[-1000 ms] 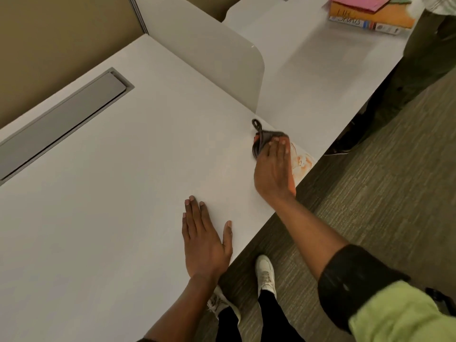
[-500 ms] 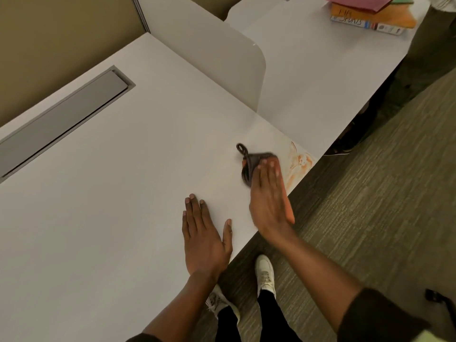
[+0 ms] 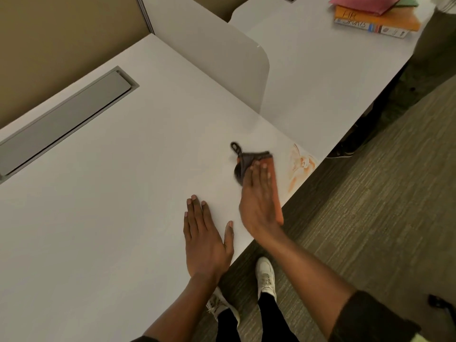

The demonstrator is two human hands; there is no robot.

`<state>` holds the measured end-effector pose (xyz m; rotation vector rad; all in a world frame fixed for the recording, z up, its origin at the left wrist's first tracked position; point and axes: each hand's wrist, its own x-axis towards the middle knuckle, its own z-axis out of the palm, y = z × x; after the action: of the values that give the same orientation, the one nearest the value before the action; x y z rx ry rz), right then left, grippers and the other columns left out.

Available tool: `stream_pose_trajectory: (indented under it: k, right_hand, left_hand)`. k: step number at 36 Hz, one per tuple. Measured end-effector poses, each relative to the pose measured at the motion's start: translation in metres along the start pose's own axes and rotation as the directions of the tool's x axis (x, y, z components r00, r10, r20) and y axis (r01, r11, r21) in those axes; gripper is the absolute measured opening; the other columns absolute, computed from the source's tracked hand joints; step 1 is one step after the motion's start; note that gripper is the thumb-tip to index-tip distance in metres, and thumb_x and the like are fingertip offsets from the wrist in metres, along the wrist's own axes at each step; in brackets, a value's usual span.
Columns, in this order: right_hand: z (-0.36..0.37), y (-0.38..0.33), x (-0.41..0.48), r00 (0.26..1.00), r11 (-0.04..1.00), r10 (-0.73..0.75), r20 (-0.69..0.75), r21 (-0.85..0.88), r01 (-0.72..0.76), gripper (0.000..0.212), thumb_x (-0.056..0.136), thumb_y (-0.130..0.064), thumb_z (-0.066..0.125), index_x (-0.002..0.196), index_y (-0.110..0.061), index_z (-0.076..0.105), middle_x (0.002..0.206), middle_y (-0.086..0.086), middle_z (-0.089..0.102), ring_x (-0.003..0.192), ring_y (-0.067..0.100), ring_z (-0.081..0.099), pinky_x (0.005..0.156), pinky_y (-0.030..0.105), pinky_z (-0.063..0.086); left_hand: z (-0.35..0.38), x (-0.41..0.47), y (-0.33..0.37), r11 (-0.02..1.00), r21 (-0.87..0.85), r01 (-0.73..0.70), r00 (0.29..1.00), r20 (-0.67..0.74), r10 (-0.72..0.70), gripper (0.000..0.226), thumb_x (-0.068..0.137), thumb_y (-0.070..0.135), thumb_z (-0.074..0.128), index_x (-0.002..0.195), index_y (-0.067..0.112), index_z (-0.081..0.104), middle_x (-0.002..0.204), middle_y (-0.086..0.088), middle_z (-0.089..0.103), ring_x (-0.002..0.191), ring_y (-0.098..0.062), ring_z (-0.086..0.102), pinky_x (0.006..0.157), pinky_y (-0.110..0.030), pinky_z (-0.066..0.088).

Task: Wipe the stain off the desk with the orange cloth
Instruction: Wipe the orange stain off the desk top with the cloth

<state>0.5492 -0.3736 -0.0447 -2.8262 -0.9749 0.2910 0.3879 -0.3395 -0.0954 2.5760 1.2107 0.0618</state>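
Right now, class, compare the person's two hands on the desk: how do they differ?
The left hand rests bare on the desk; the right hand presses the orange cloth. The left hand's fingers spread; the right hand's stay together. The right hand lies nearer the stain. Both lie palm-down.

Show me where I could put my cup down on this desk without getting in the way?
The widest bare patch of the desk lies between the grey cable hatch and the left hand. It is crowded by the near edge: the right hand presses the orange cloth beside the stain. The next desk's far end holds books.
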Motion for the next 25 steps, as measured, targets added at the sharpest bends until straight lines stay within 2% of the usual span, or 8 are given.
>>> stream_pose_trajectory:
  k: [3, 7, 12, 18, 22, 25]
  right_hand:
    - [-0.004, 0.003, 0.010, 0.999, 0.998, -0.041, 0.021, -0.040, 0.042, 0.066, 0.105, -0.007, 0.039, 0.165, 0.005, 0.014, 0.172, 0.031, 0.012, 0.164, 0.041, 0.006, 0.134, 0.049, 0.010]
    - [-0.028, 0.017, 0.069, 0.997, 0.991, -0.072, 0.014, -0.112, 0.073, 0.067, 0.105, -0.006, 0.039, 0.164, 0.008, 0.011, 0.172, 0.031, 0.013, 0.164, 0.041, 0.007, 0.134, 0.048, 0.007]
    - [-0.050, 0.036, 0.115, 1.000, 0.995, 0.002, 0.010, -0.101, -0.001, 0.070, 0.102, -0.005, 0.044, 0.163, 0.009, 0.014, 0.172, 0.030, 0.016, 0.163, 0.040, 0.012, 0.134, 0.046, 0.011]
    - [-0.024, 0.029, 0.056, 0.987, 0.987, 0.151, -0.058, -0.037, -0.153, 0.066, 0.105, -0.007, 0.043, 0.164, 0.006, 0.016, 0.172, 0.029, 0.015, 0.163, 0.042, 0.009, 0.134, 0.050, 0.009]
    - [-0.001, 0.012, -0.005, 0.999, 0.998, 0.043, -0.034, 0.053, -0.041, 0.073, 0.091, -0.003, 0.033, 0.163, 0.006, 0.024, 0.171, 0.030, 0.018, 0.163, 0.042, 0.011, 0.133, 0.053, 0.015]
    - [0.003, 0.009, -0.011, 0.996, 0.997, -0.080, 0.026, 0.023, 0.079, 0.074, 0.091, -0.008, 0.023, 0.163, 0.008, 0.019, 0.171, 0.033, 0.014, 0.163, 0.045, 0.007, 0.133, 0.055, 0.013]
  left_hand:
    - [0.001, 0.002, 0.000, 1.000, 0.013, -0.002, 1.000, -0.012, 0.002, 0.087, 0.113, 0.065, 0.027, 0.177, 0.009, 0.008, 0.187, -0.007, -0.013, 0.173, -0.022, -0.014, 0.139, -0.039, -0.006]
    - [0.001, 0.000, 0.000, 1.000, 0.028, -0.001, 1.000, -0.005, 0.001, 0.087, 0.113, 0.067, 0.024, 0.177, 0.010, 0.008, 0.187, -0.005, -0.014, 0.173, -0.021, -0.015, 0.140, -0.042, -0.002]
    - [0.001, 0.000, -0.001, 1.000, 0.005, 0.006, 1.000, -0.007, -0.006, 0.087, 0.113, 0.068, 0.024, 0.177, 0.012, 0.008, 0.187, -0.003, -0.014, 0.173, -0.019, -0.015, 0.141, -0.045, 0.005]
    - [0.000, 0.000, 0.000, 1.000, 0.014, 0.006, 1.000, -0.001, -0.006, 0.088, 0.112, 0.068, 0.023, 0.177, 0.010, 0.007, 0.187, -0.005, -0.014, 0.173, -0.021, -0.014, 0.141, -0.046, 0.007]
    - [0.001, 0.001, 0.001, 1.000, 0.025, 0.002, 1.000, -0.013, -0.001, 0.087, 0.113, 0.065, 0.029, 0.176, 0.007, 0.012, 0.187, -0.009, -0.009, 0.174, -0.023, -0.011, 0.139, -0.043, 0.001]
    - [0.002, 0.003, 0.001, 1.000, 0.024, 0.004, 1.000, -0.027, -0.003, 0.087, 0.112, 0.063, 0.034, 0.176, 0.007, 0.014, 0.187, -0.009, -0.006, 0.174, -0.024, -0.008, 0.139, -0.042, 0.000]
